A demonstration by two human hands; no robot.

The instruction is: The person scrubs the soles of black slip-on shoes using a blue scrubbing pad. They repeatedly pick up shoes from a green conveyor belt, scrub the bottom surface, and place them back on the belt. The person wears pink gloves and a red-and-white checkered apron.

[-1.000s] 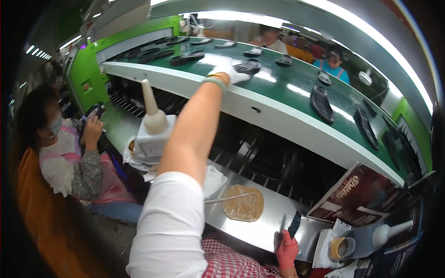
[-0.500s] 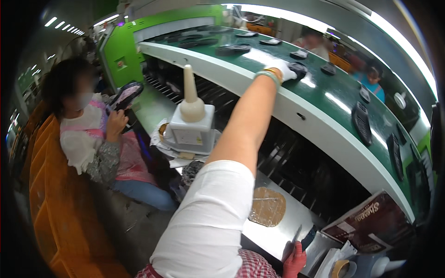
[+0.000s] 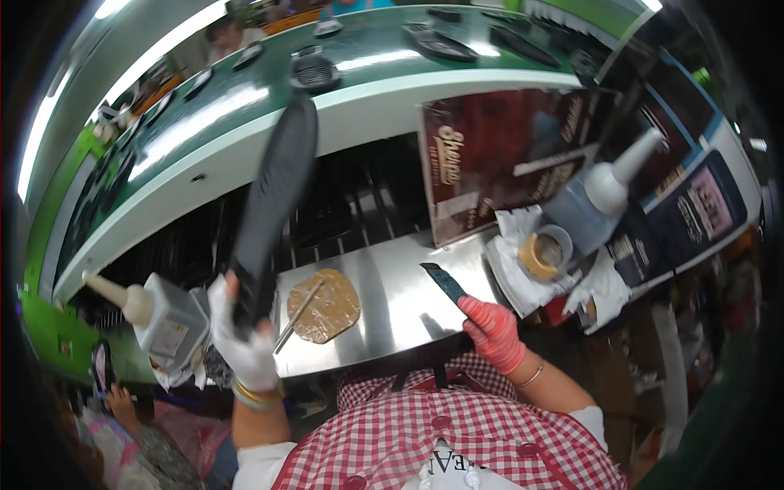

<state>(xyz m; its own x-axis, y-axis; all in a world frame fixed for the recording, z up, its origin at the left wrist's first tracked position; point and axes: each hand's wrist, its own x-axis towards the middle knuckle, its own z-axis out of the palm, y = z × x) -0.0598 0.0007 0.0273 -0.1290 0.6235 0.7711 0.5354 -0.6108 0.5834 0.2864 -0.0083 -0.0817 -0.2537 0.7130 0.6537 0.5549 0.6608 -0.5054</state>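
My left hand, in a white glove, is closed around the lower end of a long black shoe sole. The sole is raised upright and slightly blurred, its upper end overlapping the edge of the green conveyor belt. My right hand, in a pinkish-red glove, grips a flat dark strip-like tool that points up and left over the metal worktop. A round brown pad in clear film lies between my hands, with a thin metal rod across it.
More black soles, one ridged sole among them, lie on the belt. A white nozzle bottle stands left; another bottle, a tape roll and an upright dark red board are right. A co-worker sits at lower left.
My left hand has come back from the belt and now holds a black sole over the worktop. The view has swung right and down. My right hand keeps its dark tool.
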